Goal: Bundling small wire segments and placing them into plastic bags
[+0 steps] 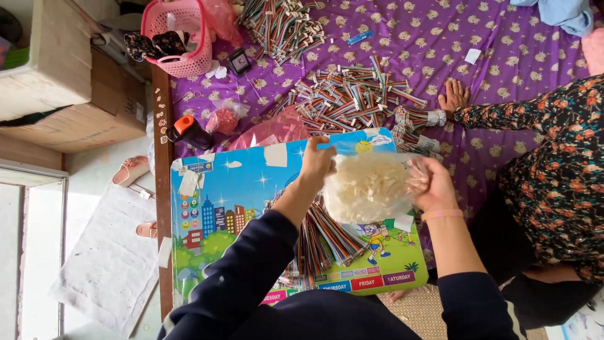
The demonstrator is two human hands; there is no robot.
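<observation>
Hands, left hand (318, 160) and right hand (431, 182), pinch the clear bag of white connectors (368, 187) open above the ribbon cables (321, 236), so steady tipping probably comes next.

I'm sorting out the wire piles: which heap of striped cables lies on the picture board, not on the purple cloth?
The cable heap under the left hand and the clear bag; the other two heaps lie farther off on the cloth.
</observation>
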